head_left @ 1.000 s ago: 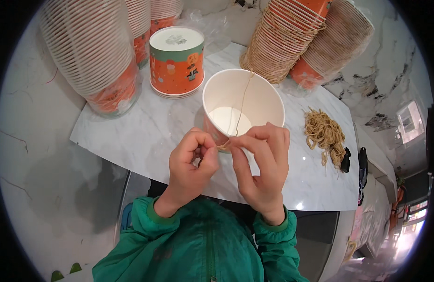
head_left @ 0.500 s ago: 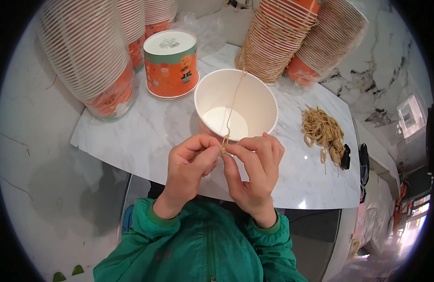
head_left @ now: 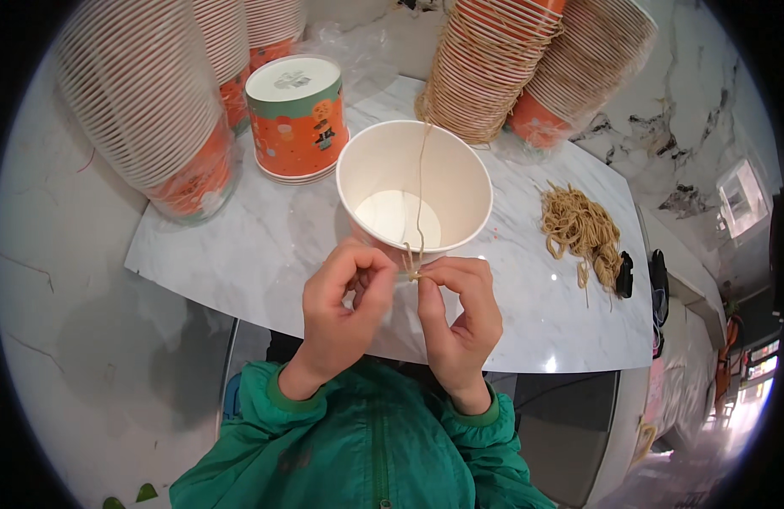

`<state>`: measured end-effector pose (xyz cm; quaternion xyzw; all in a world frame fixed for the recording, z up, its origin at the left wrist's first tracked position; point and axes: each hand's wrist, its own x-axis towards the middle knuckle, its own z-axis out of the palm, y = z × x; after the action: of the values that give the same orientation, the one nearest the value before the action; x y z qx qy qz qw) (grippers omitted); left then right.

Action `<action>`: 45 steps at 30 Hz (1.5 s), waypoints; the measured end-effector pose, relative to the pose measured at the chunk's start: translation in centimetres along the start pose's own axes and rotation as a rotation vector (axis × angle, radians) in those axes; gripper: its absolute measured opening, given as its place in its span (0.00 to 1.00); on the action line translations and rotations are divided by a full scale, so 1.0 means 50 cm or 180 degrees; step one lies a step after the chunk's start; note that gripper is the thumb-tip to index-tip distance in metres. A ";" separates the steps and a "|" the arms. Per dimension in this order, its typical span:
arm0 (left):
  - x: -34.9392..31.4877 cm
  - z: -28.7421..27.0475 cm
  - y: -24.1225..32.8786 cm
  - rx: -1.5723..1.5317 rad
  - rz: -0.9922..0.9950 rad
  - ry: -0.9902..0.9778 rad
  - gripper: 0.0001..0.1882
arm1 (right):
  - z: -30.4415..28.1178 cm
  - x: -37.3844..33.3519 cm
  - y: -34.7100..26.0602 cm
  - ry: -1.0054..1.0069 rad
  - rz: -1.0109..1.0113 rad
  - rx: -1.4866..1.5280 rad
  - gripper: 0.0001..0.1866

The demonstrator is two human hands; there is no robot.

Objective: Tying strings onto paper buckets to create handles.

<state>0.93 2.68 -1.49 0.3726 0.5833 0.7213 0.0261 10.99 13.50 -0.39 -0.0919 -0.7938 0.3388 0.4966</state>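
Observation:
A white-lined paper bucket (head_left: 460,182) stands mouth up at the table's near middle. A thin length of twine (head_left: 422,182) crosses its mouth from the far rim to a small knot just off the near rim. My right hand (head_left: 464,318) pinches the twine at that knot between thumb and forefinger. Just left of the knot, my left hand (head_left: 345,297) has its fingers curled and its thumb and forefinger closed on the twine's short end, which is hard to see. A loose twine end sticks up above the knot.
A heap of cut twine (head_left: 579,225) lies on the marble-patterned table (head_left: 528,331) at the right, beside a small black object (head_left: 624,276). An upturned orange bucket (head_left: 294,127) stands behind left. Tall nested stacks of buckets rise at left (head_left: 142,102) and back right (head_left: 485,72), the latter wrapped with twine.
My left fingers have drawn a little left, away from the knot, while my right hand still pinches it. The whole scene has shifted slightly in view.

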 end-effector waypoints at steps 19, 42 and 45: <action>0.000 0.000 0.013 -0.0382 -0.0523 -0.0282 0.04 | -0.013 -0.003 0.006 -0.0165 0.0141 0.0265 0.10; 0.010 -0.009 0.018 0.0387 0.0264 -0.0605 0.09 | -0.008 0.003 0.009 -0.0211 -0.0054 0.0218 0.11; 0.033 -0.023 0.013 0.0839 0.0958 -0.0564 0.14 | -0.020 0.000 0.013 -0.0300 0.0263 0.0441 0.09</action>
<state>-0.68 2.33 -0.15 0.5176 0.6058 0.5989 -0.0796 11.72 14.45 -0.53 -0.0739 -0.7866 0.4170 0.4494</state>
